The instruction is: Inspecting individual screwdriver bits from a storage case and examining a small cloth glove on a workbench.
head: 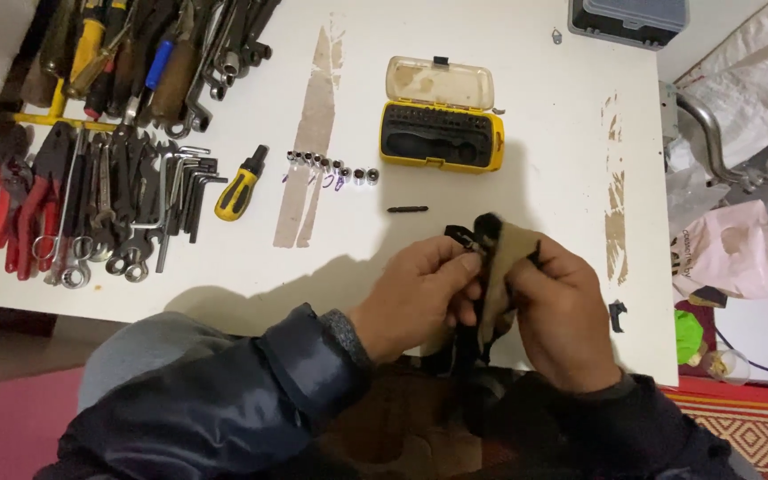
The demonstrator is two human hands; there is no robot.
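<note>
Both hands meet over the near edge of a white table [455, 187]. My left hand [420, 298] pinches a small black piece against a tan and black cloth [495, 271]. From the other side my right hand [562, 311] grips the same cloth, whose dark end hangs down between my wrists. A thin black bit [407, 210] lies on the table just beyond my hands. Further back an open yellow bit case [442, 133] stands with its clear lid raised.
A row of small silver sockets [331, 167] and a stubby yellow-black screwdriver handle [240, 185] lie at centre left. Hex keys, wrenches and red-handled pliers [11, 209] crowd the left side. A grey box [628, 18] sits at the far edge. Bags lie right of the table.
</note>
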